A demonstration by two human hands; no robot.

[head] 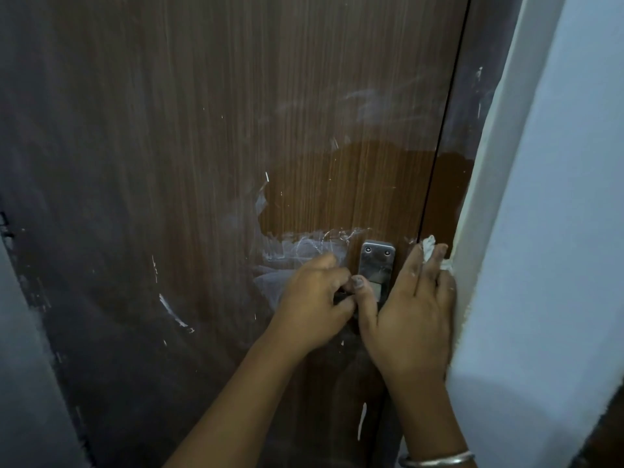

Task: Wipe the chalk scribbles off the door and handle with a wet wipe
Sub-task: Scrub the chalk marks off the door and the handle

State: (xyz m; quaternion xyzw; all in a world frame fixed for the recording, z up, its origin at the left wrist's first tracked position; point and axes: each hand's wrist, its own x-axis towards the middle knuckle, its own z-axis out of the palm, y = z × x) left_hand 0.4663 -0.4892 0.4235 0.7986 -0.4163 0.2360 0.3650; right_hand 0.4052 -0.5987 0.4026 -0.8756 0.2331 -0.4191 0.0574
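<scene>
1. Right hand [413,309]: your fingers lie flat and pressed together, pinning the wet wipe [430,248] against the door [202,146] at its closing edge. Only crumpled white bits show past the fingertips.
2. Left hand [315,302]: it is curled tight just beside the metal handle plate [377,261], apparently on the handle itself. What it grips is hidden, so I cannot tell for certain.
3. Step in hand, in my judgement: clearing the zone around the handle. Keep the left hand steadying the door, press the wipe flat, and work overlapping strokes towards the chalk smear [304,251] left of the plate. Refold to a clean face, since the wipe looks loaded.
4. Count: two hands, one wipe, one plate with two screws, one bangle [437,459].
5. Outstanding: several chalk patches and streaks above and below the dark, cleaned area.
</scene>
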